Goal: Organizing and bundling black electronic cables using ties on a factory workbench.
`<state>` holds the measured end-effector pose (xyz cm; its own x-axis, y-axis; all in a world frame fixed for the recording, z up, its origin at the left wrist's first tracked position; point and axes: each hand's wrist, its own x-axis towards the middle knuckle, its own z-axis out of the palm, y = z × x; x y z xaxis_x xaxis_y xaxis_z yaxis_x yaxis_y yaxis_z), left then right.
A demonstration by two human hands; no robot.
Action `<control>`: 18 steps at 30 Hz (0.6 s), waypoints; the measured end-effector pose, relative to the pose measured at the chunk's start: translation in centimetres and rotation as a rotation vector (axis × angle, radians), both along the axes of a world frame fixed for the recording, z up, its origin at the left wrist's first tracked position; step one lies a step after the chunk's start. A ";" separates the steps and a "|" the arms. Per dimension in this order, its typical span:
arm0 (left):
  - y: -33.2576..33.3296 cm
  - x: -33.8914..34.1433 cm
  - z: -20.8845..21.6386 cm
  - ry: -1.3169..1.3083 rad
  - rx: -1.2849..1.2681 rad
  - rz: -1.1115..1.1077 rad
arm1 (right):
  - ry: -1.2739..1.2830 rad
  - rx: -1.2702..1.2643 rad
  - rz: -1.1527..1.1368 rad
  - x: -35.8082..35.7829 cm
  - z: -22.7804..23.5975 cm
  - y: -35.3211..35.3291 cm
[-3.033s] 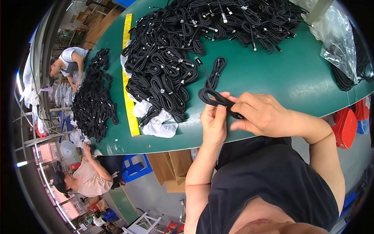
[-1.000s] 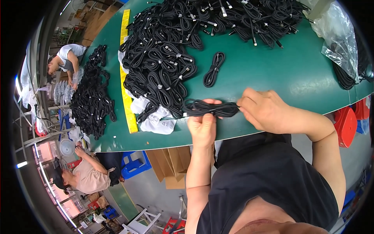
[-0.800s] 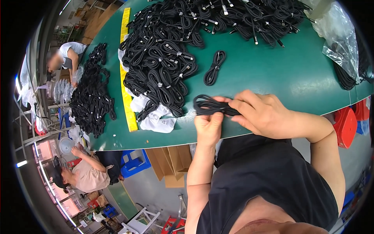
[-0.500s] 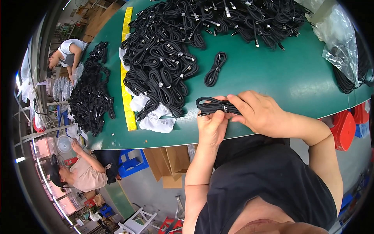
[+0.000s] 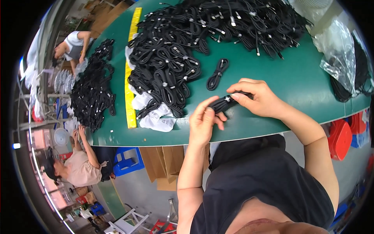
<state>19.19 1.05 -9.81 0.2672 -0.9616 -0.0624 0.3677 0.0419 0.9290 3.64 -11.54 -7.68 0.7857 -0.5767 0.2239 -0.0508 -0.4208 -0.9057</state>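
A coiled black cable (image 5: 223, 104), bound in the middle by a tie with a pale mark, is held between my two hands above the table's near edge. My left hand (image 5: 202, 120) has its thumb and index finger at the cable's left end, the other fingers loosely curled. Thumb and fingers of my right hand (image 5: 258, 98) pinch the right end, hiding part of it. Just beyond my hands, another coiled cable (image 5: 217, 74) lies alone on the green table (image 5: 272, 72). A big heap of similar black cables (image 5: 167, 58) spreads across the far and left side.
A yellow strip (image 5: 131, 89) divides the heap from a second cable pile (image 5: 93, 89) on the left. White bags (image 5: 157, 123) lie by the strip. Clear plastic bags (image 5: 338, 58) sit at the right. Two other people are at the left; a red stool (image 5: 339, 139) stands right.
The cable has turned from nearly level to slanting up rightward. My right hand has shifted to its right end, and my left hand's grip has loosened. My view has shifted slightly.
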 end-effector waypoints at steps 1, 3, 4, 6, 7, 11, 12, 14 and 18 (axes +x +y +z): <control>0.2 0.1 -0.4 0.008 0.002 -0.024 | -0.019 0.046 0.027 0.0 -0.8 -0.5; 0.5 0.1 -1.3 0.112 0.011 -0.053 | 0.069 0.404 0.071 -0.2 -1.2 -1.0; 0.5 -0.3 -2.0 0.182 0.013 0.020 | 0.028 0.414 0.098 -0.1 -2.4 -1.0; 0.9 -0.2 -4.0 0.227 0.053 0.055 | 0.102 0.578 0.118 0.1 -3.5 -0.7; 1.3 0.1 -4.3 0.241 -0.005 0.000 | 0.130 0.669 0.120 0.2 -3.8 -0.4; 1.3 -0.5 -4.7 0.077 0.021 0.147 | 0.108 0.807 0.142 0.7 -5.2 -0.3; 1.0 -0.5 -4.6 0.068 0.011 0.153 | 0.072 0.849 0.157 0.9 -5.4 -0.5; 0.6 -0.7 -4.5 0.022 0.011 0.178 | 0.049 0.787 0.136 1.0 -5.4 -0.6; -0.1 -1.3 -4.7 -0.210 0.036 0.248 | 0.016 0.719 0.036 1.9 -5.4 -0.5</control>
